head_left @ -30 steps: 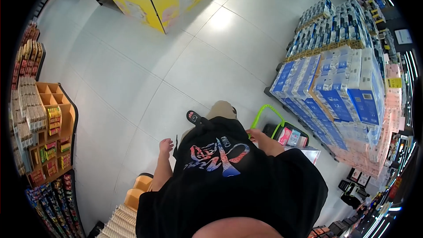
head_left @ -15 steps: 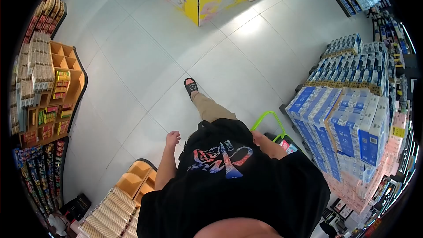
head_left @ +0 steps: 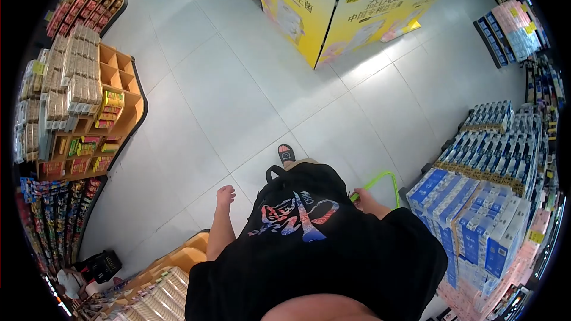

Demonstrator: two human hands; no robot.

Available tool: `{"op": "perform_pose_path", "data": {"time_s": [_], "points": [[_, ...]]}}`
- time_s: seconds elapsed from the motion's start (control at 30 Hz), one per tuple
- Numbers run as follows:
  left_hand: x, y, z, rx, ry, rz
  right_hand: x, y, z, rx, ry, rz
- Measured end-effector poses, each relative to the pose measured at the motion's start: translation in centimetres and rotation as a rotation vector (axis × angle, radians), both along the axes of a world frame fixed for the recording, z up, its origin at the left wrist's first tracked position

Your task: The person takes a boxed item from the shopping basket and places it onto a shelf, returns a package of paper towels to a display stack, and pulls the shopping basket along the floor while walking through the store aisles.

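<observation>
My right hand (head_left: 363, 198), at the right side of my body, is closed around a bright green basket handle (head_left: 389, 175). The handle loops forward and to the right of the hand; the basket body is hidden by my arm and shirt. My left hand (head_left: 225, 195) hangs in the air at my left side, above the tiles. Its fingers are loosely bent and partly apart, with nothing in them. My black T-shirt (head_left: 297, 255) and a black bag strap at the waist lie between the hands.
Pale floor tiles (head_left: 256, 107) stretch ahead. A yellow display bin (head_left: 297, 21) of packaged goods stands in front. Blue-and-white cartons (head_left: 470, 214) are stacked close on the right. Wooden shelves (head_left: 128, 95) of snacks stand left, and another wooden display (head_left: 178, 255) sits near my left elbow.
The yellow bin and the shelves now appear lower and farther right in view. The green handle has swung slightly, and the basket's contents are out of sight. The outstretched leg is now mostly hidden.
</observation>
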State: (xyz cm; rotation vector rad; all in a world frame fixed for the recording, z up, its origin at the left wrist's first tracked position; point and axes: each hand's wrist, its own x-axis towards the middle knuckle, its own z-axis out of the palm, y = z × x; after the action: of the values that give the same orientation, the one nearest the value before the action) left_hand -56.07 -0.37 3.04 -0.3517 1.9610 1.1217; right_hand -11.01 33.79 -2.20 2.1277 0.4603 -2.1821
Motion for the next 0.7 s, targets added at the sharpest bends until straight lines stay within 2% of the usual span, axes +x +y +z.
{"op": "perform_pose_path", "data": {"time_s": [0.07,0.17,0.33,0.37,0.43,0.5,0.63,0.7], "points": [[-2.1,0.3,0.3,-0.003,0.000,0.027,-2.5,1.6,-1.9,0.044,-0.028,-0.034],[-3.8,1.5,0.6,0.025,0.004,0.097,-7.0,3.8,-1.4,0.103,-0.108,-0.125],[-5.6,3.6,-1.0,0.052,-0.076,0.038,-14.0,7.9,1.6,0.221,-0.152,-0.195],[-6.4,4.0,-1.4,0.020,0.067,-0.089,-15.4,8.6,2.0,0.263,-0.155,-0.192],[-8.1,4.4,-1.8,-0.007,0.071,-0.140,-17.8,9.6,2.1,0.304,-0.163,-0.195],[-11.3,5.3,-2.6,-0.028,0.080,-0.195,-20.4,11.0,2.2,0.331,-0.165,-0.236],[-19.1,5.2,-3.7,0.123,-0.125,-0.128,-26.4,12.3,2.6,0.342,-0.167,-0.286],[-24.1,6.5,-1.6,0.073,-0.133,-0.076,-29.9,12.5,3.5,0.348,-0.213,-0.345]]}}
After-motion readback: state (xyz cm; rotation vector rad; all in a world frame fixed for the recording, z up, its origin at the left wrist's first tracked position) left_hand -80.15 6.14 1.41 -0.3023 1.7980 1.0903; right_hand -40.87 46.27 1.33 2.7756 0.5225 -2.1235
